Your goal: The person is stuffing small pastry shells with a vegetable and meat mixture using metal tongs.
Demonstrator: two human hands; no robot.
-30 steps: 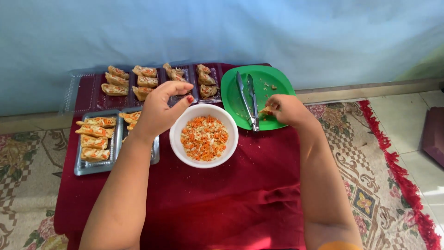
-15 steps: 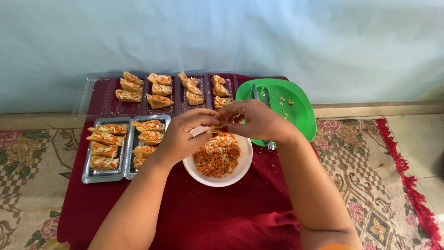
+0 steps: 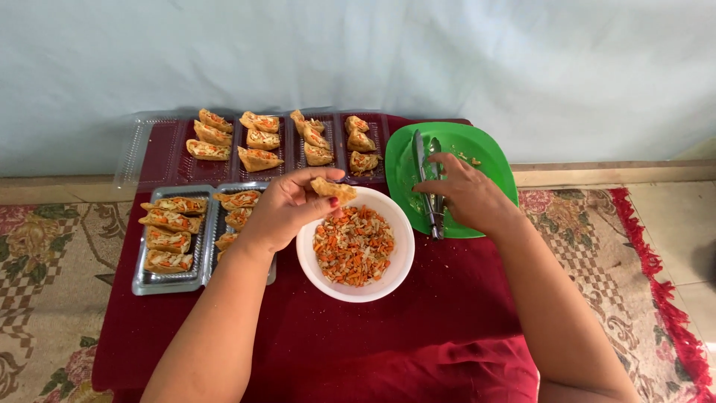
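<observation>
Item: fried pastry pocket [image 3: 333, 189], pinched between the fingertips of the left hand [image 3: 287, 209] and held over the near-left rim of the white bowl [image 3: 309, 254], which is filled with shredded carrot and cabbage.

Item: metal tongs [image 3: 430, 183], laid across the green plate [image 3: 488, 153] at the table's far right; they are touched by the right hand [image 3: 466, 195], whose fingers are curled loosely over them. Whether they are actually gripped cannot be told.

Item: two clear trays of filled pockets [image 3: 257, 142] along the far edge; two more trays [image 3: 170, 231] at the left edge.

Risks, as judged: the pocket may be torn if squeezed too hard. Filling may be spilled onto the red cloth [image 3: 373, 336] if the tongs are overloaded or the pocket is held away from the bowl. The tongs may slide off the plate if caught by one arm only.
</observation>
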